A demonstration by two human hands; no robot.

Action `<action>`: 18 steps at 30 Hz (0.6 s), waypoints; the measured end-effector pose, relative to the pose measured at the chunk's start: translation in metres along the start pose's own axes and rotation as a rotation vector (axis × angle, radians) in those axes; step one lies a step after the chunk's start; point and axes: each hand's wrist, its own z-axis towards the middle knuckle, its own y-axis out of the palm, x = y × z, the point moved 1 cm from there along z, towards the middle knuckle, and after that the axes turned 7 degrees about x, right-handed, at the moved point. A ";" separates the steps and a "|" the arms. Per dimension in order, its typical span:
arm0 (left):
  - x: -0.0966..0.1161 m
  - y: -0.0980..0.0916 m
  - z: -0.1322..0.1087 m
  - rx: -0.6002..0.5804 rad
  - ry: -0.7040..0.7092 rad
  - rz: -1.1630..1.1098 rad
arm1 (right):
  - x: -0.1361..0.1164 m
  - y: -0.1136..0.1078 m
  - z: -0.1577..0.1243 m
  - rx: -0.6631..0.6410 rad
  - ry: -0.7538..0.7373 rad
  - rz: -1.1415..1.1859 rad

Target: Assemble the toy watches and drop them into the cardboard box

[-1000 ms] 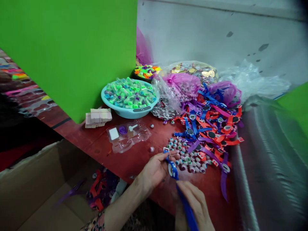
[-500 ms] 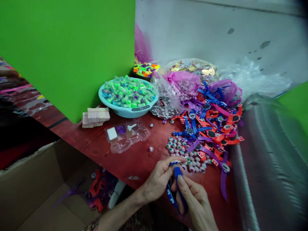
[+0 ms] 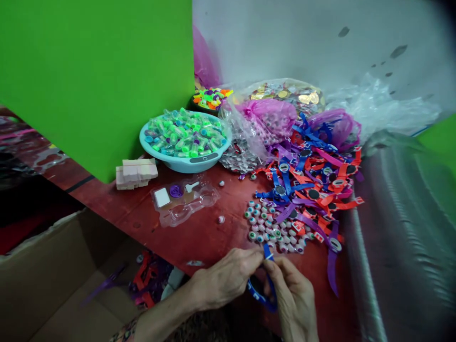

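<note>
Both hands are closed on a blue toy wristwatch (image 3: 262, 300), its strap bent round into a loop. My left hand (image 3: 228, 275) pinches the strap near the white buckle at the top of the loop. From the right, my right hand (image 3: 294, 294) grips the strap with thumb and fingers by the same buckle. Part of the strap is hidden behind the fingers. Just beyond the hands lie many toy eyeballs (image 3: 261, 223), and a heap of blue, red and purple toy watches (image 3: 313, 194) spreads behind them.
A light blue basin (image 3: 188, 164) holds green-capped tubes. Nearer me lies a clear plastic blister tray (image 3: 210, 197) with small items, beside stacked pale paper pieces (image 3: 137, 173). A cardboard box (image 3: 42, 270) with watches stands lower left; bags (image 3: 270, 116) are at the back.
The strap's end now pokes up through the white buckle between my fingers. My left hand has turned over, knuckles up, and both hands sit closer together. The view has shifted slightly.
</note>
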 end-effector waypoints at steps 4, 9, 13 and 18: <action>-0.001 -0.003 -0.010 -0.018 -0.023 0.087 | -0.007 -0.006 0.003 -0.026 -0.139 -0.002; 0.011 -0.009 -0.014 -0.052 -0.070 -0.138 | -0.014 -0.012 0.007 -0.221 -0.014 0.424; 0.001 -0.006 -0.025 0.053 -0.330 -0.597 | -0.019 -0.013 0.007 -0.034 0.127 0.637; -0.012 0.012 -0.034 -0.114 -0.486 -1.193 | -0.034 0.013 -0.008 -0.164 0.145 0.840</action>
